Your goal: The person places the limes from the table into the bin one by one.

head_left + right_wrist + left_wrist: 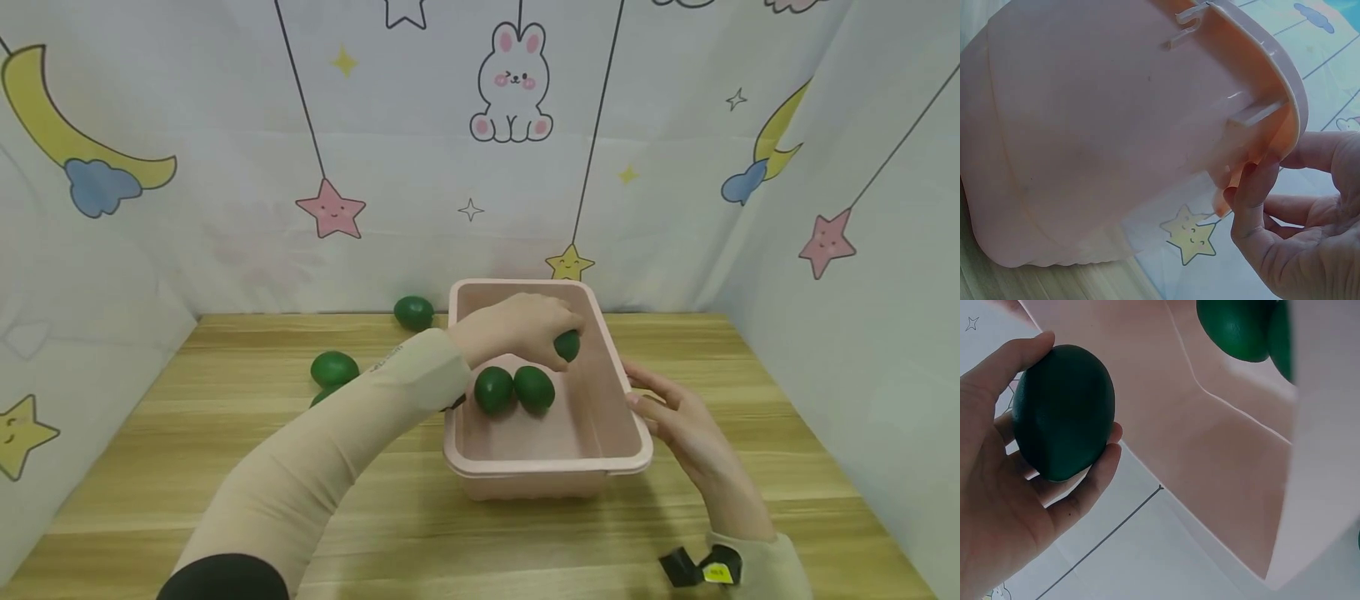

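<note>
One green fruit (pixel 1064 412) is pinched between thumb and fingers of your left hand (pixel 525 329), over the pink bin (pixel 517 467); dropped from high up, it could knock the two fruits (pixel 534 389) lying loose in the bin, just on your side of that hand. Your right hand (pixel 678 425) pinches the bin's right rim, so a sharp tug there might tilt it and set them rolling. Left of your left hand, three more fruits (pixel 335 367) sit on the table (pixel 390 542), one partly hidden by your sleeve (pixel 360 429)
</note>
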Demonstrator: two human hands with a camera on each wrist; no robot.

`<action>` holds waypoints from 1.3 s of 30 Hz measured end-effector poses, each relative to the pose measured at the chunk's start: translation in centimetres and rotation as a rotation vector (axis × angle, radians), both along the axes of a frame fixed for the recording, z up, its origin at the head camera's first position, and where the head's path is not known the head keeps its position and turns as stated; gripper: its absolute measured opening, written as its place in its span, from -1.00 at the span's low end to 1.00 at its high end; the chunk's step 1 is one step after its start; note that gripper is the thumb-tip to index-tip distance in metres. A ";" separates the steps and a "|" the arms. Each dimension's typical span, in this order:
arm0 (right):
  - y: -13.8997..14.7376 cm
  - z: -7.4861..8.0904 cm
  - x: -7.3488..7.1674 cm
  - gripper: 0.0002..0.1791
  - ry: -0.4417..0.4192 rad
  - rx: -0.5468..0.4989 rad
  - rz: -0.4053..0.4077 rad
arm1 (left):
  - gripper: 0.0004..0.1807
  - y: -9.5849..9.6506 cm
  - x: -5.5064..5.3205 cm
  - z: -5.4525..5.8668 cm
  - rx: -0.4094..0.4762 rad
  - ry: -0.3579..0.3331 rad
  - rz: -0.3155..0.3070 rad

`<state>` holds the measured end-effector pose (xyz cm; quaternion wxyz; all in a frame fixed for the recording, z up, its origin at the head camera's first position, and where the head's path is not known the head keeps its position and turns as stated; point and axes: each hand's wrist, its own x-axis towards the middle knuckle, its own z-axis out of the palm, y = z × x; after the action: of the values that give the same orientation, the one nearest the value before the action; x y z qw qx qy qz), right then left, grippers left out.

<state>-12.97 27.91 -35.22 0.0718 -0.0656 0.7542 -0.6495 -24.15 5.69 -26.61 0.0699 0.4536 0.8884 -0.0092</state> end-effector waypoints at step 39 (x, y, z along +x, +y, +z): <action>0.1 0.0 0.0 -0.37 -0.008 0.002 0.007 | -0.55 -0.4 -0.2 0.4 0.062 -0.117 0.026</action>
<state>-12.99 27.97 -35.20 0.0769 -0.0655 0.7542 -0.6489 -24.35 5.27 -26.18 0.1079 0.4435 0.8886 0.0460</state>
